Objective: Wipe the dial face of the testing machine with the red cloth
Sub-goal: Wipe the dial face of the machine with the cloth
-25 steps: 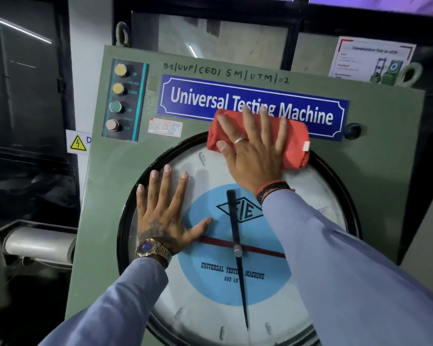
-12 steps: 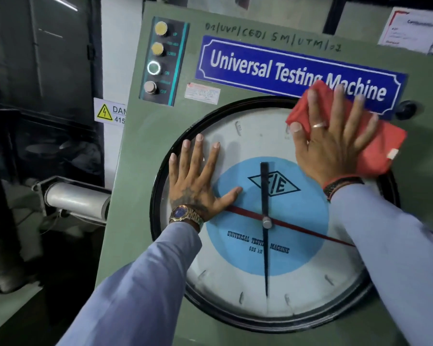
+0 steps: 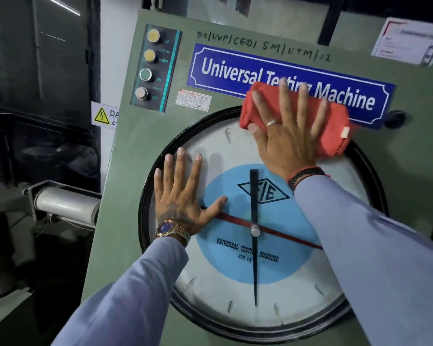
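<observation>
Roller point(image 3: 65, 204): pale cylinder on a bracket, left of the machine, well apart from the dial.
Warning sign point(image 3: 103, 116): yellow triangle, partly cut off by the machine's edge.
Machine point(image 3: 145, 136): green panel, tilted in the view.
Buttons point(image 3: 149, 64): four in a column at upper left of panel, marked UP, DOWN, ON, OFF.
Left hand point(image 3: 183, 198): flat on the dial's left part, fingers spread wide, thumb out toward the blue centre; holding nothing. Watch point(image 3: 171, 229) at wrist.
Dial point(image 3: 235, 290): round, black-rimmed, white face with blue centre; black pointer point(image 3: 255, 258) near vertical, red pointer point(image 3: 283, 234) slanting across.
Nameplate point(image 3: 225, 71): blue, "Universal Testing Machine", above the dial, partly covered by cloth and fingers.
Right hand point(image 3: 289, 143): palm down, fingers splayed, pressing on the cloth; ring on one finger, bands at wrist.
Cloth point(image 3: 333, 131): red, folded, under right hand at the dial's top rim, overlapping the nameplate's lower edge.
Paper notice point(image 3: 410, 41): upper right, behind the panel.
</observation>
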